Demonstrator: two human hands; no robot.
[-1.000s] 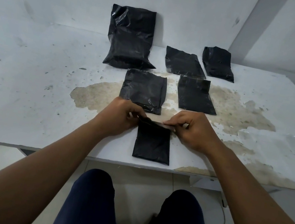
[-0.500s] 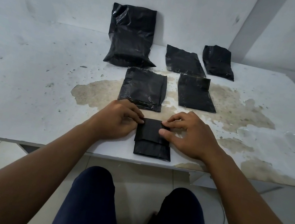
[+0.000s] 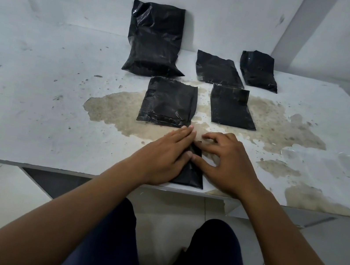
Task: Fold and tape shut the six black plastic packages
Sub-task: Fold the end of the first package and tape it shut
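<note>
A small black plastic package [image 3: 192, 172] lies folded at the table's front edge. My left hand [image 3: 166, 151] lies flat on it with straight fingers, pressing it down and covering most of it. My right hand [image 3: 227, 162] rests at its right side, fingers bent, fingertips touching the package's right edge and the table. Beyond them lie two black packages, one on the left [image 3: 168, 102] and one on the right [image 3: 231, 107]. Farther back are a flat package [image 3: 218, 71], a puffier one [image 3: 258, 71] and a large bag [image 3: 154, 41] leaning on the wall.
The white table [image 3: 32, 120] has brown worn patches around the middle and right. A wall runs along its back edge. My knees in dark trousers are below the front edge, and a thin cable hangs at the lower right.
The top of the near package was folded down toward me. My left hand then slid onto it and flattened; my right hand shifted to its right edge.
</note>
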